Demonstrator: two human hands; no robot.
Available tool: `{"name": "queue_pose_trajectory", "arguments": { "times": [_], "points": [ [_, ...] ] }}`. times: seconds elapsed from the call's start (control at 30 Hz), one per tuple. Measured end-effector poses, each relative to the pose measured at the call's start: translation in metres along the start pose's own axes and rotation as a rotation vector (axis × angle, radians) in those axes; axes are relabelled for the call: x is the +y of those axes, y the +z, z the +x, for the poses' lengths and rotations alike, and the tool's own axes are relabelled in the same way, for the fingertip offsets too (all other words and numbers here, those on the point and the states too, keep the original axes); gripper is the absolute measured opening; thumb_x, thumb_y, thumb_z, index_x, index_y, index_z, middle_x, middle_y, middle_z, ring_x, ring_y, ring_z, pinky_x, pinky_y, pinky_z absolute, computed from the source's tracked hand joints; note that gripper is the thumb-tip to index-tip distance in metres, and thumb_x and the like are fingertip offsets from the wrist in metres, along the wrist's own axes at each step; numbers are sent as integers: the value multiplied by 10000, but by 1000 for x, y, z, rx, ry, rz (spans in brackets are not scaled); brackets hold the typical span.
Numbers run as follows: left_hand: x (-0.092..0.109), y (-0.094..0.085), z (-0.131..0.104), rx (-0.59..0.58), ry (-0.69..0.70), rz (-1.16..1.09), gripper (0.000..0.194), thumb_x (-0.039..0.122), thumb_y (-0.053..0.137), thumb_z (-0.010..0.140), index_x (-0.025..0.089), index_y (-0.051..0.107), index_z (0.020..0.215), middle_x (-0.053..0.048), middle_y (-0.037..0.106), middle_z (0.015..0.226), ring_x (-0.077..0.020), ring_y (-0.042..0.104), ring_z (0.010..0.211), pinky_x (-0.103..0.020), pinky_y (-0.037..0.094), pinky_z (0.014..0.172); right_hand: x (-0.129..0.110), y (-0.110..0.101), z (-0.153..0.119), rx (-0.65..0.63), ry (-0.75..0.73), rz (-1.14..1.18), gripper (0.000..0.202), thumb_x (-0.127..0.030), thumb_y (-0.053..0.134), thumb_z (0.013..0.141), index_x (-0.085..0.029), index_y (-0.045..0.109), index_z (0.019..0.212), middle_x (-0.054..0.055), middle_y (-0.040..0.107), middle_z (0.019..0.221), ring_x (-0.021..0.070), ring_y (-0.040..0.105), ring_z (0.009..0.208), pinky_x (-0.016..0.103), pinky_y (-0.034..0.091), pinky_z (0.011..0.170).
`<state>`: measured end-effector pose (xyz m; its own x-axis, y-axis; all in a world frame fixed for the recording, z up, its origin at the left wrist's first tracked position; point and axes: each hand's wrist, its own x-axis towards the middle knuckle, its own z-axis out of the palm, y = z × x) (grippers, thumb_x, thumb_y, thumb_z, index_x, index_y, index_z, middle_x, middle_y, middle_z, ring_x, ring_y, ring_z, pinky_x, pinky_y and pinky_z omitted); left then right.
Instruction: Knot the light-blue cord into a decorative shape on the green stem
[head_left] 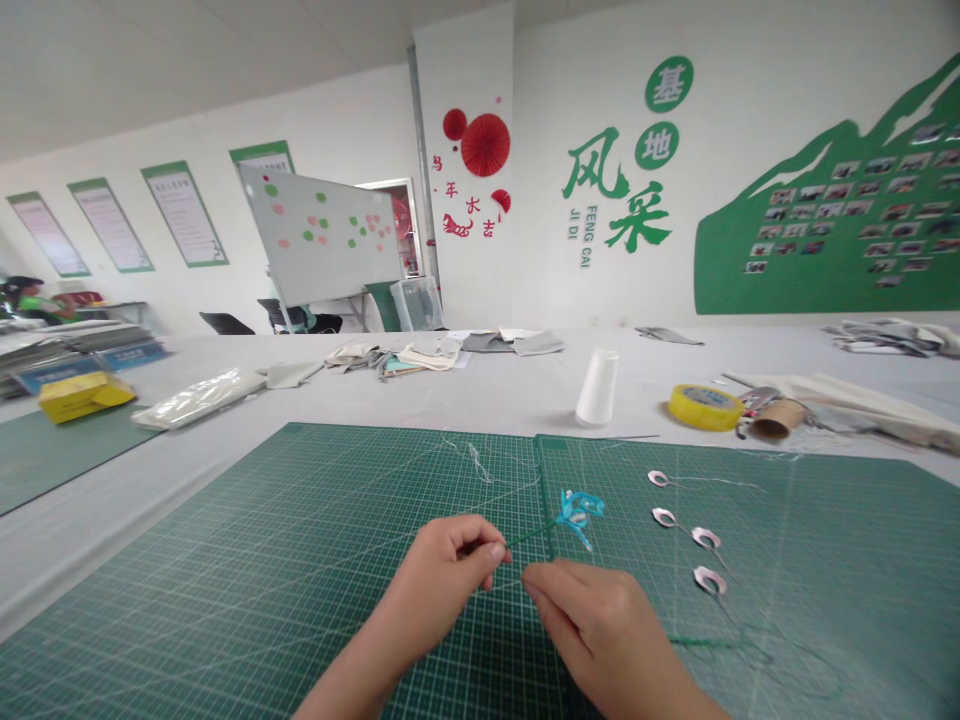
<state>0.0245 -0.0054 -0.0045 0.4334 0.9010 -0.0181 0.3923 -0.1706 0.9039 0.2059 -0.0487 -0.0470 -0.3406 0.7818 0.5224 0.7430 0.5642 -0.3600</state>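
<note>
A blue flower-like piece on a thin green stem is held above the green cutting mats. The lower end of the stem sits pinched between the thumb and fingers of my left hand. Close to its right, my right hand has its fingers pressed together; whatever they hold is hidden or too small to name. Green thread trails over the mat from behind my right hand. Several pale pink oval pieces with thin stems lie on the right mat.
A white thread cone, yellow tape roll and cardboard tube stand or lie beyond the mats. Fabric scraps line the far table. A yellow box and plastic-wrapped packet are at left. People sit in the background.
</note>
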Motion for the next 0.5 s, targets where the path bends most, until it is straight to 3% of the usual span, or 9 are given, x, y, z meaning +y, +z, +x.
{"name": "queue_pose_trajectory", "arguments": {
  "times": [0.13, 0.5],
  "points": [
    [1, -2, 0, -36, -4, -75, 179, 282, 538, 813, 150, 626, 731, 23, 511, 583, -125, 457, 591, -248, 351, 608, 1, 1, 0, -90, 26, -10, 305, -152, 374, 927, -201, 655, 818, 9, 633, 635, 151, 597, 570, 254, 357, 537],
    [2, -2, -2, -119, -80, -197, 182, 307, 540, 814, 152, 622, 767, 46, 466, 558, -88, 312, 508, -212, 226, 497, -2, -3, 1, -73, 30, 83, 322, -161, 373, 926, -211, 633, 743, 13, 653, 658, 151, 617, 608, 246, 396, 567]
  ]
}}
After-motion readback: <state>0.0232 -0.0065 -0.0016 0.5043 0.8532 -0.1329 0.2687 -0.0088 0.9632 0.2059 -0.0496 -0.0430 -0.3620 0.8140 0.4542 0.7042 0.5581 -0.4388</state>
